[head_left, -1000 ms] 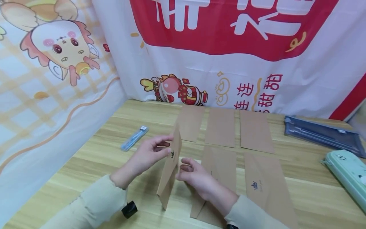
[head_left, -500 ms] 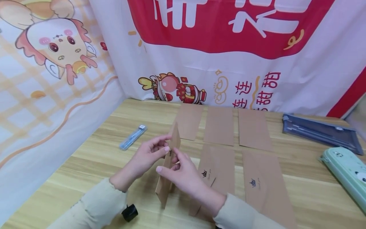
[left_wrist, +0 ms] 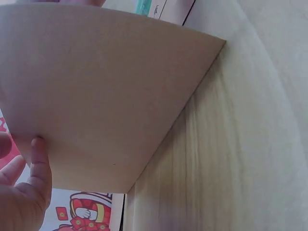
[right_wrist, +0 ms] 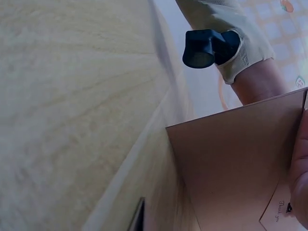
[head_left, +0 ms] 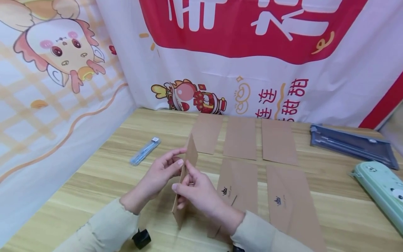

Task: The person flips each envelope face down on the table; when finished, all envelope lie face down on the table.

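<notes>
A brown kraft envelope (head_left: 192, 154) stands on edge on the table, held upright between both hands. My left hand (head_left: 158, 173) pinches it from the left near its far end. In the left wrist view that hand (left_wrist: 29, 190) lies against the envelope's plain face (left_wrist: 110, 91). My right hand (head_left: 201, 192) grips the upper edge, thumb on the near left side and fingers on the right. The right wrist view shows a flap printed "Thank you" on the envelope (right_wrist: 231, 154), with the right hand (right_wrist: 301, 178) at the frame's edge.
Several brown envelopes lie flat to the right: plain ones at the back, such as one envelope (head_left: 240, 138), and crown-printed ones in front, such as another (head_left: 292, 199). A clear blue case (head_left: 145, 151) lies left. A navy mesh pouch (head_left: 349, 143) and green pencil case (head_left: 381, 190) lie right.
My right hand has moved left from beside the envelope and taken hold of its upper edge. The left hand keeps its pinch, and the envelope stays upright.
</notes>
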The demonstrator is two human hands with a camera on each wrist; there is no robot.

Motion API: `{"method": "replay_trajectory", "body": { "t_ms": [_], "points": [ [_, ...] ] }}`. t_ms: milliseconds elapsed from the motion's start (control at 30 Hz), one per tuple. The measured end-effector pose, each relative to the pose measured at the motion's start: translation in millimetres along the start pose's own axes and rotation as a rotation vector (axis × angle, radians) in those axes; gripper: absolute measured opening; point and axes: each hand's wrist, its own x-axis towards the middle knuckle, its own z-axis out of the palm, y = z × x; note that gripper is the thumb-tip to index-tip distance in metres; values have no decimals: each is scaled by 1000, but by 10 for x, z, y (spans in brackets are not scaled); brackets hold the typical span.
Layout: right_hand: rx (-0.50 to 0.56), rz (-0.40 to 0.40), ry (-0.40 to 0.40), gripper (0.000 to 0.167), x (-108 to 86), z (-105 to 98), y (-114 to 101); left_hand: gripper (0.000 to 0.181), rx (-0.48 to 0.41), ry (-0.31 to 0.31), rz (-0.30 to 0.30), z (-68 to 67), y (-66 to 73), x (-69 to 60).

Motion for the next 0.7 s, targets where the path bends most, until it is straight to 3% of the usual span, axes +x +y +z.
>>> {"method": "replay_trajectory", "body": {
  "t_ms": [267, 533, 633, 700],
  "points": [
    [7, 37, 31, 85, 8, -21, -48, 42, -6, -17, -18, 32, 8, 5],
    [65, -21, 133, 80, -65, -125, -60, 48, -16, -79, 61, 143, 26, 20],
    [96, -63, 163, 79, -80, -164, -67, 48, -15, -32, 83, 131, 34, 20],
    [119, -82, 187, 79, -84, -189, -66, 47, 23, 40, 86, 99, 33, 15]
  ]
}}
